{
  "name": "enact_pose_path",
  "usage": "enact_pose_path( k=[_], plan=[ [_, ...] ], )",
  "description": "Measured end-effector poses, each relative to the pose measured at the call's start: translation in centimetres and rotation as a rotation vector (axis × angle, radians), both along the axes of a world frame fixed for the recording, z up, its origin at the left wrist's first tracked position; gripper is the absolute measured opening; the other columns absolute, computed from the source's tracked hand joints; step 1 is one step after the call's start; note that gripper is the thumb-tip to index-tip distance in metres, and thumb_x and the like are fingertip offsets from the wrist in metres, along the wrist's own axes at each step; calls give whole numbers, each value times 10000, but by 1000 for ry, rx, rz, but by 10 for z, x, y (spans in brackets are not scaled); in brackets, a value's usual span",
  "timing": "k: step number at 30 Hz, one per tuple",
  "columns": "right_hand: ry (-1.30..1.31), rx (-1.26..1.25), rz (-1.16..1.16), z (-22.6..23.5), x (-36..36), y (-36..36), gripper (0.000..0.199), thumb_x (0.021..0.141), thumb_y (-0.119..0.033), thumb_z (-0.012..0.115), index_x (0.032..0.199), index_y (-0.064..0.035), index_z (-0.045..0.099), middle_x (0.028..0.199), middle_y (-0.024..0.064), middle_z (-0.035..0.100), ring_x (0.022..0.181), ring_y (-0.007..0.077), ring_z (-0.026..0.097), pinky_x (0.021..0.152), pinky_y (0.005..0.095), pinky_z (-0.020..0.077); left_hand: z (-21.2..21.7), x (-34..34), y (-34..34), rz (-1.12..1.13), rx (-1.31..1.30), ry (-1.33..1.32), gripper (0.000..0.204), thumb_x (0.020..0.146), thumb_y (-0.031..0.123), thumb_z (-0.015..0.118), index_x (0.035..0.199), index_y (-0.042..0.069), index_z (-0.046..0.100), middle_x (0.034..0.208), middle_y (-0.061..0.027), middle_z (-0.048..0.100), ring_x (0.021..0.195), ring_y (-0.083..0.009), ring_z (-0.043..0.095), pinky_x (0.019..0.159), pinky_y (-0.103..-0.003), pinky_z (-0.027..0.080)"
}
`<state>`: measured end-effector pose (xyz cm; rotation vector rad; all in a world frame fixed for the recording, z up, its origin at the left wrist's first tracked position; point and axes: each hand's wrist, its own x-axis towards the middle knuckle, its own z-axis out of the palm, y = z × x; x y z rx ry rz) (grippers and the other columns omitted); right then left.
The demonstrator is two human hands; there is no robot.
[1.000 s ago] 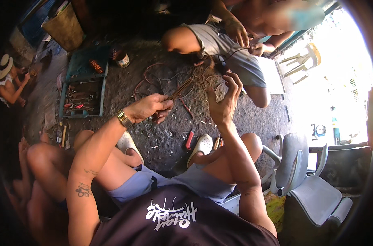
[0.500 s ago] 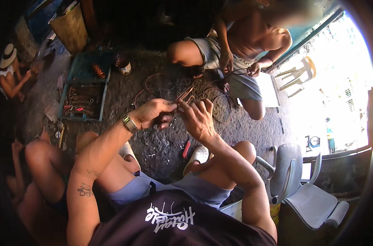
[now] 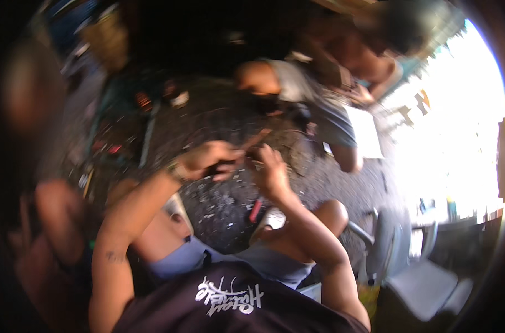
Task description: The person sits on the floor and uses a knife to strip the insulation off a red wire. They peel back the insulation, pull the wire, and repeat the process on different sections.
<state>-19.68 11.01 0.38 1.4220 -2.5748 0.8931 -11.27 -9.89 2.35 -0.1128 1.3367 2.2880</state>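
Note:
My left hand [image 3: 211,159] is closed on a bundle of reddish-brown wires [image 3: 258,137], held above the ground in front of me. The bundle's copper-coloured end sticks out past my fingers, away from me. Close on its right, my right hand [image 3: 272,175] has its fingers bent round the near part of the same wires. Motion blur softens both hands, and the exact fingertip contact is hidden. Below them on the ground lies a slim red object [image 3: 255,211], next to my right shoe [image 3: 273,218].
At the left is an open toolbox [image 3: 149,136] with tools in it. A person [image 3: 336,83] sits across from me at the far right. A grey armchair [image 3: 422,283] stands at the lower right. Pale scraps [image 3: 211,200] are scattered on the dark ground. Another person is near the left edge.
The whole view has shifted and blurred. My hands stay together at the wires, my right fingers more curled. At the left edge, a blurred person looms larger. The person across leans further over.

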Motion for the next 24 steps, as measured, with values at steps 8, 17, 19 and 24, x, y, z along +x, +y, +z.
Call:
enact_pose_path(
  k=[8,17,19,24],
  plan=[
    [-405,203,-8,20,0,18,238,1005,-184,589,1096,-1,710,899,226,722,800,334,707,735,429,523,-24,7,8,146,-1493,925,150,904,150,608,1008,56,664,734,-175,677,677,-367,701,603,-512,542],
    [-1077,247,-170,51,-15,82,257,1044,-299,565,957,-69,639,649,-62,467,530,18,356,463,218,256,-37,-4,5,232,-1783,1240,232,909,212,607,1134,173,649,963,3,663,915,-171,692,728,-385,536],
    [-1045,271,-136,51,-13,91,244,1043,-272,564,976,-58,662,663,-64,486,565,28,388,492,228,283,-40,-7,3,231,-1792,1191,199,902,210,613,1090,153,642,942,-6,665,867,-192,703,683,-384,543],
    [-583,456,-215,44,-18,99,219,1022,-210,547,971,-36,670,647,88,565,565,201,551,546,373,424,-37,-12,-11,318,-1762,1098,109,910,191,624,993,119,626,810,-51,684,744,-256,725,601,-410,548]
  ],
)
